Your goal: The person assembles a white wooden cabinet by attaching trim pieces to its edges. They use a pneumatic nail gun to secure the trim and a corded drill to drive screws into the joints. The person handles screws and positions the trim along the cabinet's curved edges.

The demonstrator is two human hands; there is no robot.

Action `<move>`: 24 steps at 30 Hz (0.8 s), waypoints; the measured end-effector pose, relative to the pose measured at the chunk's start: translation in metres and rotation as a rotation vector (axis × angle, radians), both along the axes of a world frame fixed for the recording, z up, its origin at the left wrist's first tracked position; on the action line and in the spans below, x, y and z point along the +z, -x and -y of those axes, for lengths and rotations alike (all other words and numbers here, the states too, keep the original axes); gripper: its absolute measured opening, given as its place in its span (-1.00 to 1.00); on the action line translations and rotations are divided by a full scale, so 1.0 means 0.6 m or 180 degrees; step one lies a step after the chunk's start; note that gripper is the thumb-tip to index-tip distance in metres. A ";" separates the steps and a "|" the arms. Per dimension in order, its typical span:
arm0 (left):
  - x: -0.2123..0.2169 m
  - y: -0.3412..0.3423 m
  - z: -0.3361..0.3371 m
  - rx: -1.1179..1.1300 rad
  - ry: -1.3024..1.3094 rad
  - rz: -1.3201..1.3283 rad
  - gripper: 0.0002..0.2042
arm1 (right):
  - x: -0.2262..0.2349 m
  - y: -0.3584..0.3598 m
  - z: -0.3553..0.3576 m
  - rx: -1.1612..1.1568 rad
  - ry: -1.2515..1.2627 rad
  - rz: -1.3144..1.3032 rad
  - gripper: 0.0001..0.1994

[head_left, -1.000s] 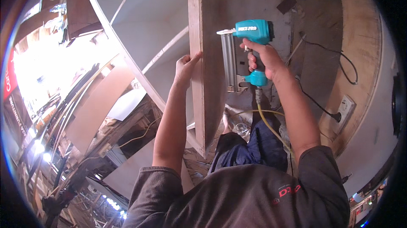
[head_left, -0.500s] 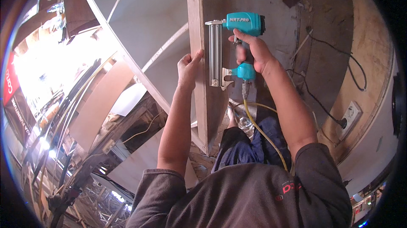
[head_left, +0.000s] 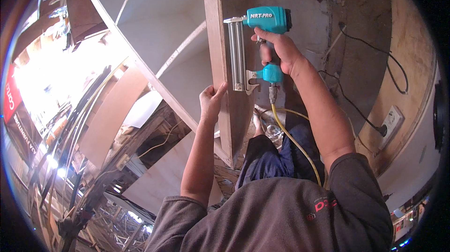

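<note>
My right hand (head_left: 280, 54) is wrapped round the grip of a teal pneumatic nail gun (head_left: 266, 19) with a long silver magazine. Its nose points left, close to the light wooden front edge (head_left: 214, 31) of a cabinet panel; whether it touches cannot be made out. Lower on that same edge, my left hand (head_left: 212, 101) pinches the wood, thumb on the front face and fingers on the left side. From the foot of the nail gun a yellow air hose (head_left: 293, 142) runs down past my legs.
The cabinet's grey-white inner panel (head_left: 164, 13) spreads left. At right, a power socket (head_left: 392, 121) with a black cable (head_left: 372, 55) sits on a plywood board (head_left: 408, 31). Wood offcuts (head_left: 115, 111) and cables lie at left, and a pale sheet (head_left: 159, 177) rests below the cabinet.
My left hand has slid down the wooden edge, toward me. The nail gun in my right hand has shifted slightly up and left. The whole view has moved a little.
</note>
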State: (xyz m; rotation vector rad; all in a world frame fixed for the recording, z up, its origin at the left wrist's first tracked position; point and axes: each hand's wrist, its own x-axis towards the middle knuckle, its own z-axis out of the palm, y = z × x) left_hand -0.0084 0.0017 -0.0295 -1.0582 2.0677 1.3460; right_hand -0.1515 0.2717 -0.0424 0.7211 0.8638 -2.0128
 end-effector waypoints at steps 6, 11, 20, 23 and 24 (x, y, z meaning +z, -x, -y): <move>0.001 0.007 -0.002 -0.0024 0.0094 0.0121 -0.65 | -0.008 0.005 0.001 0.0016 -0.0005 -0.0074 -0.60; 0.006 0.003 -0.004 0.0014 0.0080 0.0024 -0.67 | -0.005 -0.011 0.003 0.0019 0.0068 0.0024 -0.59; 0.002 0.032 0.000 0.0253 -0.0504 0.0029 -0.67 | 0.002 -0.044 0.008 0.0040 0.0070 0.0220 -0.57; -0.010 0.054 -0.004 0.0199 -0.0513 0.0016 -0.69 | 0.001 -0.047 0.009 0.0049 0.0075 0.0216 -0.57; -0.012 0.057 -0.006 0.0203 -0.0528 0.0005 -0.70 | 0.002 -0.048 0.008 0.0061 0.0063 0.0183 -0.57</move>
